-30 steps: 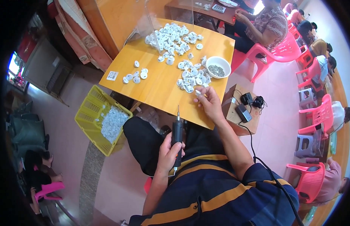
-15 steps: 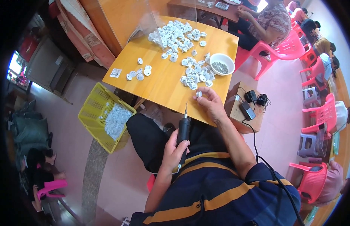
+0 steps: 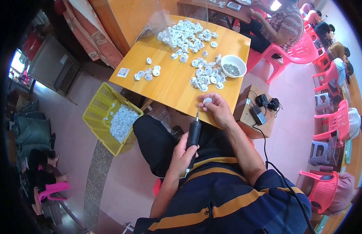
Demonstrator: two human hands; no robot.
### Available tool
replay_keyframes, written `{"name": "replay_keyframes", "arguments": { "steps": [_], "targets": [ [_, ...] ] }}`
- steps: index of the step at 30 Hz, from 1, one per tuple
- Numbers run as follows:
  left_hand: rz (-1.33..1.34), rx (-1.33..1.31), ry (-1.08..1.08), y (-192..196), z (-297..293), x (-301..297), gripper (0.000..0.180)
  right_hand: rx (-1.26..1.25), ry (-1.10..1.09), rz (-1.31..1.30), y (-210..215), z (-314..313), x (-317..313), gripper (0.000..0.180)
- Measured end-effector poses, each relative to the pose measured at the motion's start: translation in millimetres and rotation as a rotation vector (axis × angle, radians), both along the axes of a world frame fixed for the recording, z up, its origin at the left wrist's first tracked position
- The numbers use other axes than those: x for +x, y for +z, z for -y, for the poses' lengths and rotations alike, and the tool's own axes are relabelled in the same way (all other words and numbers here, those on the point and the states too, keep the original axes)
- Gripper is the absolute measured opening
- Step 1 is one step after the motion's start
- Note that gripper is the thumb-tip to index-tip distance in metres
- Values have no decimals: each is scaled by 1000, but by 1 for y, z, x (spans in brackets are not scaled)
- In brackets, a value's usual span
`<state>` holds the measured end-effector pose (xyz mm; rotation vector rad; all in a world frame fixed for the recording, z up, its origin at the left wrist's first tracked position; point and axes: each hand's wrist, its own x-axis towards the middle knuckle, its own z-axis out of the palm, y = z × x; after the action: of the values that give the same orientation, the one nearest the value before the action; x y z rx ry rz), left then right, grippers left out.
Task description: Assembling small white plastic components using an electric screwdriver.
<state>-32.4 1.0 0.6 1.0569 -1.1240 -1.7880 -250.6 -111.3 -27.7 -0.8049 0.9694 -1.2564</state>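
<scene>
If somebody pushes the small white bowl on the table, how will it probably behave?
The white bowl is wide and low, so it would probably slide on the smooth wooden table rather than tip. It holds small dark pieces that add some weight. It sits near the table edge, so a strong push might drop it.

This is a small hand-assembly workshop, a shared hall where piecework is done at tables. The landmark is the orange wooden table (image 3: 165, 82): on it lie heaps of small white round parts (image 3: 186, 37), and toward its right edge stands a white bowl (image 3: 233, 65) of tiny dark pieces. On the floor to the left of the table sits a yellow plastic crate (image 3: 101, 117) holding more white parts. Just right of the table a wooden box (image 3: 254, 117) carries a power adapter and cables. Beyond the table another person (image 3: 280, 25) sits at a second table, and rows of pink plastic chairs (image 3: 329, 124) line the right side.
</scene>
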Motion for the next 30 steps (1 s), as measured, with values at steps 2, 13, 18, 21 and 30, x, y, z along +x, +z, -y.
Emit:
{"name": "replay_keyframes", "arguments": {
  "steps": [2,13,18,21,30],
  "targets": [
    [32,-1,-17,2,0,-1,53,0,-27,67,-3,0,2,16],
    [69,12,-26,2,1,-2,51,-37,92,-96,-6,-2,0,17],
    [70,55,-26,6,2,0,50,-69,114,-20,-9,-2,5,18],
    [52,45,-63,5,4,0,54,-98,136,-114,-6,-3,7,18],
    [49,86,-91,6,4,0,51,-125,83,-203,-4,-7,10,15]
  ]
}}
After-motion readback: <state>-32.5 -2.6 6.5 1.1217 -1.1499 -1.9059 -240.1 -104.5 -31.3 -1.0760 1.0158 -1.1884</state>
